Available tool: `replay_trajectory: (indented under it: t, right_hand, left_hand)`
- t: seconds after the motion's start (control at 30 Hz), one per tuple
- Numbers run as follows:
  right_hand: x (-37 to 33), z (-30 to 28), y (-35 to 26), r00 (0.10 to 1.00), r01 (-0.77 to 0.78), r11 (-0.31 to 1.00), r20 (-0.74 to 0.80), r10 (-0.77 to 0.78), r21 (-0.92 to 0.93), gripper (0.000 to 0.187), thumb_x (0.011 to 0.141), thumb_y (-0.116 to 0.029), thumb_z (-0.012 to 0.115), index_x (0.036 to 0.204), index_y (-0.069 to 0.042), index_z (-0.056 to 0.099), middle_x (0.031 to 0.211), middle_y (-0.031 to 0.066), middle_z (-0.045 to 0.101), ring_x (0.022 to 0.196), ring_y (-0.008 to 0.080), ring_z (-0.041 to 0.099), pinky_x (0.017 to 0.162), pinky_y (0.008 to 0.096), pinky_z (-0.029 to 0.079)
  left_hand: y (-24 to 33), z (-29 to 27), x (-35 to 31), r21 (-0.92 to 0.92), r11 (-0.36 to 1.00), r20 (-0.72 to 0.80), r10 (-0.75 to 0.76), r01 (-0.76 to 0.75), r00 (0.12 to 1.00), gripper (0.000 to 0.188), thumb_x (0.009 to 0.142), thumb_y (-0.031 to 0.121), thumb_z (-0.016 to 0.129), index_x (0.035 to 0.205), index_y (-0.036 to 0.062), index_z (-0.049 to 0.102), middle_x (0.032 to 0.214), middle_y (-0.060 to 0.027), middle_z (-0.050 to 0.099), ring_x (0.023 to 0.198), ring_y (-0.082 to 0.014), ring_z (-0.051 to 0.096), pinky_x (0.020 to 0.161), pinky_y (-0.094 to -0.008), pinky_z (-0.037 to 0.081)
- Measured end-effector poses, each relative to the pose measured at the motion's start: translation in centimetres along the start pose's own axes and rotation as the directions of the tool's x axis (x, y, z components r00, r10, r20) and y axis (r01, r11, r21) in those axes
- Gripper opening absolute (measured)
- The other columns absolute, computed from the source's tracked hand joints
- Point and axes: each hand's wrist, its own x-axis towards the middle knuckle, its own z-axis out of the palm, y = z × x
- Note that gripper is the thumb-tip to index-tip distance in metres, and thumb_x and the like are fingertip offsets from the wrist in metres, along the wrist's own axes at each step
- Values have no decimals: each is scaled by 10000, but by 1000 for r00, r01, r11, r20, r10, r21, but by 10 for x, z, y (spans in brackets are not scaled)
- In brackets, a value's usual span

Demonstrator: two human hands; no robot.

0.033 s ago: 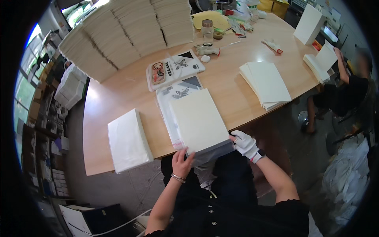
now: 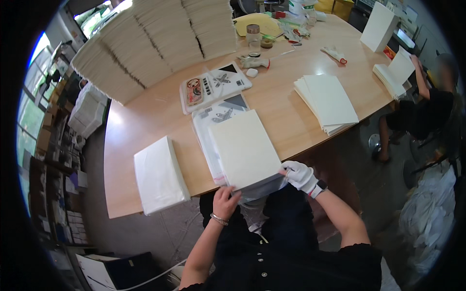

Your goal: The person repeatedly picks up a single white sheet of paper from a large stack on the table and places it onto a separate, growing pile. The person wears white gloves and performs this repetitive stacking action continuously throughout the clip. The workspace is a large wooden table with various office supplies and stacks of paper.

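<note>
A pad of cream paper [image 2: 245,150] lies at the table's front edge, over clear printed plastic bags [image 2: 208,145]. A loose plastic flap [image 2: 262,188] hangs at the pad's near edge, over my lap. My left hand [image 2: 226,201], bare with a bracelet, has its fingers curled on the plastic at the near left corner. At the near right corner my right hand [image 2: 301,177], in a white glove with a dark band at the wrist, pinches the flap's edge. Left of them lies a wrapped white paper pack [image 2: 161,174].
A tall stack of paper [image 2: 160,43] stands at the back left. To the right lie fanned cream sheets [image 2: 330,102]. Printed packs [image 2: 213,87], a glass jar [image 2: 253,40] and gloves [image 2: 334,54] lie further back. Another person [image 2: 422,114] sits at the right with folded white card [image 2: 391,80].
My right hand has shifted slightly, and the plastic flap between my hands looks lifted a little closer to the pad's edge. The view has tilted slightly.
</note>
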Motion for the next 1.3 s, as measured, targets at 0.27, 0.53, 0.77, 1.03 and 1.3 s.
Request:
replay_trajectory:
  t: [0.27,0.53,0.77,1.03,1.3]
  right_hand:
    - [38,3,20,983,133,840,-37,-179,-527,207,752,-255,504,679,-75,574,679,143,591,634,325,579,561,391,463]
    - [28,18,10,941,-321,910,-21,338,261,272,798,-261,544,681,-18,502,593,101,559,471,187,543,465,317,431]
    - [24,24,5,972,-87,996,-224,77,-35,231,781,-227,568,727,-4,539,566,119,554,473,177,549,468,315,428]
    - [50,127,-85,913,366,928,-218,-345,64,138,776,-176,521,748,-44,551,622,151,558,593,311,561,526,393,432]
    - [100,251,-144,954,185,968,268,-135,-172,420,779,-446,490,843,-38,571,831,236,585,827,356,569,744,429,425]
  left_hand:
    - [-13,15,13,-168,784,219,-561,597,798,197,788,191,595,700,25,538,565,-98,546,502,-256,551,488,-346,437]
    - [-1,13,-1,-698,-239,560,-770,675,306,235,887,239,462,890,5,479,692,-57,535,520,-147,592,393,-198,416]
    - [8,-24,34,-629,202,507,-625,751,593,314,835,158,542,1060,-21,415,615,-24,500,446,-95,481,389,-214,375]
    - [-68,-143,-34,-541,471,105,-784,697,612,280,791,104,529,1035,-6,446,829,-65,557,717,-99,529,598,-262,434]
    - [-225,-130,-192,-226,457,-61,-888,860,456,506,710,99,518,1201,41,410,1356,-126,300,1134,-302,435,979,-340,289]
